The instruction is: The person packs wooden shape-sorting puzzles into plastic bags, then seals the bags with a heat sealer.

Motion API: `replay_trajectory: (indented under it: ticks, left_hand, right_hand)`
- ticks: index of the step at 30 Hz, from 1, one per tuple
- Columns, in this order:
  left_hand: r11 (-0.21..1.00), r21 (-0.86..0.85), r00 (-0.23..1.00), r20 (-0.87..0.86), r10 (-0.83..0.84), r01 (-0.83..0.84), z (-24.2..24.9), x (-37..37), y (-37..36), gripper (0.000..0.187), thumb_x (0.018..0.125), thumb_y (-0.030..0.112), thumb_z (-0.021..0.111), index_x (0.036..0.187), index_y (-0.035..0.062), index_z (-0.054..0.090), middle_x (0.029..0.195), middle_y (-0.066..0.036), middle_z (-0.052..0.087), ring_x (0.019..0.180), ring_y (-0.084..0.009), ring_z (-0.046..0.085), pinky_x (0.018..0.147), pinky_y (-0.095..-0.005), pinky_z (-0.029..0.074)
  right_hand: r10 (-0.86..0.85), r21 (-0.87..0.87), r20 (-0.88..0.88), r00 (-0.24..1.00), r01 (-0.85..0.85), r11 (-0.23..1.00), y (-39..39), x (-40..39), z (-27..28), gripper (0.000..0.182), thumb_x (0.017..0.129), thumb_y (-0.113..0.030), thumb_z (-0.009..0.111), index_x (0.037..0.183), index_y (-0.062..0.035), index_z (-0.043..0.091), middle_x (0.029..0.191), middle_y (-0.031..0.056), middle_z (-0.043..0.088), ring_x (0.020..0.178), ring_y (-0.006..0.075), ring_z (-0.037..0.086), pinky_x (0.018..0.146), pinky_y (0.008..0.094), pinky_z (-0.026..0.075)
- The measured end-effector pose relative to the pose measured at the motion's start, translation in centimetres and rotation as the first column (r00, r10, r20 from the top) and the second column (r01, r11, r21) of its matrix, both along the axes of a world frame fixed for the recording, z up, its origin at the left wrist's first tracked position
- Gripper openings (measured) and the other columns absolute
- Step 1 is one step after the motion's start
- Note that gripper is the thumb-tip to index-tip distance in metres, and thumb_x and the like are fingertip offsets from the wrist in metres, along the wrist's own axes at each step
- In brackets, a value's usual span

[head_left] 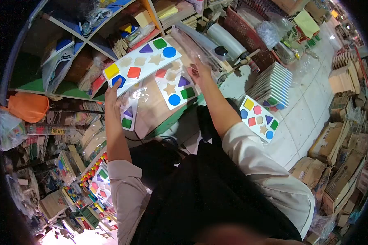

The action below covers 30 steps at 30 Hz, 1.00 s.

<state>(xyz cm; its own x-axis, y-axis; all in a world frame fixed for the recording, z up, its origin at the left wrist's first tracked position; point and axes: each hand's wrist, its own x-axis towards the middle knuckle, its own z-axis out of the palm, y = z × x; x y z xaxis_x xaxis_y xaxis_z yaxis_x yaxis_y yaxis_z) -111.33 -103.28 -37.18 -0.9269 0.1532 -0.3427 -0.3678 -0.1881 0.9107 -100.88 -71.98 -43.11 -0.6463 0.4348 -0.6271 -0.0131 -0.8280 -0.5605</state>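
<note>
holding a shape board [146,67] over the worktop [149,118]

the board's lower-left end is clamped by the left hand [113,94]. well apart from it, the right hand [200,71] is placed by clear plastic film [184,39]; whether anything is gripped there cannot be told. a second board [177,91], partly covered by the first, is laid on the worktop.
</note>
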Motion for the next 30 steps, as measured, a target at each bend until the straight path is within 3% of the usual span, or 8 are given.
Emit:
replay_trajectory:
  ticks: [6,10,13,18,21,22,25,30]
  left_hand:
    - [1.000,-0.022,0.997,0.074,-0.006,0.008,1.2,-0.2,0.8,0.031,0.071,0.007,0.065,0.099,0.0001,0.052,0.092,-0.009,0.059,0.081,-0.0204,0.059,0.069,-0.0327,0.050]
    - [0.999,0.018,0.999,0.031,0.034,-0.034,0.1,0.1,0.6,0.029,0.077,0.012,0.060,0.098,-0.0050,0.050,0.089,-0.013,0.059,0.076,-0.0218,0.060,0.060,-0.0316,0.053]
    - [0.998,0.054,0.995,0.101,0.025,-0.031,-0.8,-0.3,0.3,0.031,0.074,0.007,0.062,0.102,-0.0021,0.050,0.093,-0.012,0.058,0.082,-0.0231,0.058,0.075,-0.0363,0.049]
    - [0.996,0.054,0.993,0.104,0.059,-0.065,-0.6,0.3,1.2,0.028,0.075,0.007,0.061,0.099,-0.0035,0.049,0.093,-0.012,0.058,0.083,-0.0228,0.058,0.076,-0.0347,0.048]
    - [0.996,0.040,0.996,0.053,0.075,-0.077,0.8,0.9,1.8,0.027,0.075,0.009,0.061,0.097,-0.0033,0.050,0.091,-0.011,0.058,0.080,-0.0218,0.059,0.072,-0.0327,0.050]
    - [0.997,0.038,0.996,0.073,0.058,-0.061,0.4,0.4,1.9,0.028,0.076,0.011,0.060,0.098,-0.0026,0.050,0.092,-0.011,0.058,0.080,-0.0221,0.059,0.070,-0.0330,0.050]
    - [0.999,0.009,0.999,0.039,0.033,-0.034,-0.2,-0.1,0.9,0.025,0.078,0.013,0.059,0.097,-0.0018,0.052,0.091,-0.010,0.059,0.078,-0.0203,0.059,0.067,-0.0318,0.051]
    - [0.996,-0.036,0.994,0.082,0.078,-0.076,-2.4,1.9,2.1,0.029,0.076,0.014,0.059,0.102,0.0047,0.050,0.087,-0.005,0.058,0.071,-0.0155,0.059,0.062,-0.0269,0.050]
  right_hand:
    - [0.111,-0.184,-0.229,0.967,-0.155,0.970,1.7,0.7,-0.9,0.013,0.072,-0.009,0.062,0.070,-0.0058,0.049,0.056,0.0031,0.044,0.053,0.0146,0.048,0.054,0.0286,0.049]
    - [0.255,0.076,0.055,0.965,-0.259,0.963,5.8,8.0,1.2,0.011,0.073,-0.011,0.059,0.068,-0.0053,0.051,0.057,0.0027,0.046,0.046,0.0132,0.045,0.043,0.0271,0.043]
    - [-0.052,0.406,0.215,0.975,-0.041,0.913,12.1,8.4,0.1,0.015,0.073,-0.016,0.060,0.067,-0.0040,0.053,0.057,0.0029,0.049,0.045,0.0125,0.044,0.042,0.0258,0.039]
    - [0.250,0.512,0.537,0.806,-0.547,0.663,18.5,2.9,-6.1,0.031,0.069,-0.035,0.063,0.065,-0.0046,0.058,0.063,0.0024,0.054,0.049,0.0133,0.044,0.044,0.0286,0.033]
    - [0.129,0.663,0.580,0.804,-0.559,0.499,19.1,-1.9,-12.8,0.035,0.066,-0.037,0.065,0.059,-0.0032,0.058,0.060,0.0031,0.054,0.048,0.0136,0.044,0.041,0.0291,0.031]
    - [0.323,0.830,0.286,0.902,-0.402,0.386,20.2,-1.0,-13.1,0.028,0.068,-0.029,0.062,0.054,-0.0053,0.055,0.055,0.0029,0.050,0.047,0.0144,0.044,0.041,0.0302,0.032]
    - [-0.034,0.360,0.117,0.993,-0.010,0.933,19.1,-0.7,-3.8,0.023,0.078,-0.020,0.052,0.058,-0.0096,0.049,0.051,0.0014,0.047,0.050,0.0114,0.050,0.042,0.0237,0.039]
    - [0.426,0.317,0.439,0.791,-0.579,0.751,17.9,1.9,-2.9,0.041,0.074,-0.046,0.058,0.058,-0.0091,0.049,0.052,0.0027,0.047,0.043,0.0119,0.042,0.038,0.0248,0.031]
